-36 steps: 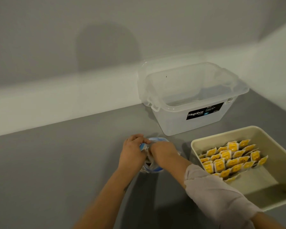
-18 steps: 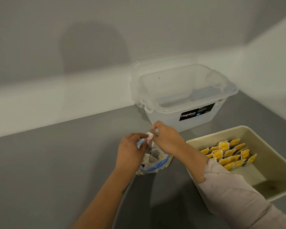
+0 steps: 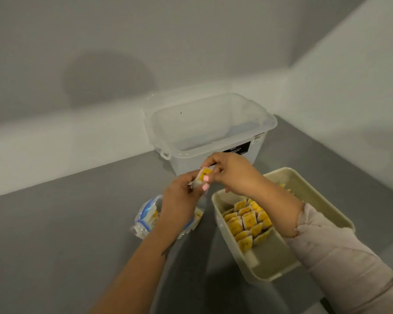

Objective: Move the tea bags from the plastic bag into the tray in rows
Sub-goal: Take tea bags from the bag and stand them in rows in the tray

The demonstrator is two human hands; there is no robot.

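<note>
Head view. A tea bag [image 3: 205, 172] is pinched between the left hand [image 3: 182, 200] and the right hand [image 3: 233, 172], fingers of both curled onto it, above the grey floor [image 3: 55, 234]. The plastic bag [image 3: 146, 217] is partly hidden beneath the left wrist. The tray [image 3: 309, 191], just right of it, is filled with rows of tea bags [image 3: 247, 219] at its far end; bare room is seen at the near end. A clear storage box [image 3: 213, 132] is set behind, against the wall [image 3: 191, 41].

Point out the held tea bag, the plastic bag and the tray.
held tea bag [image 3: 205, 172]: head view, on its yellow label.
plastic bag [image 3: 145, 214]: head view, on its blue-striped left side.
tray [image 3: 309, 191]: head view, on its far right rim.
</note>
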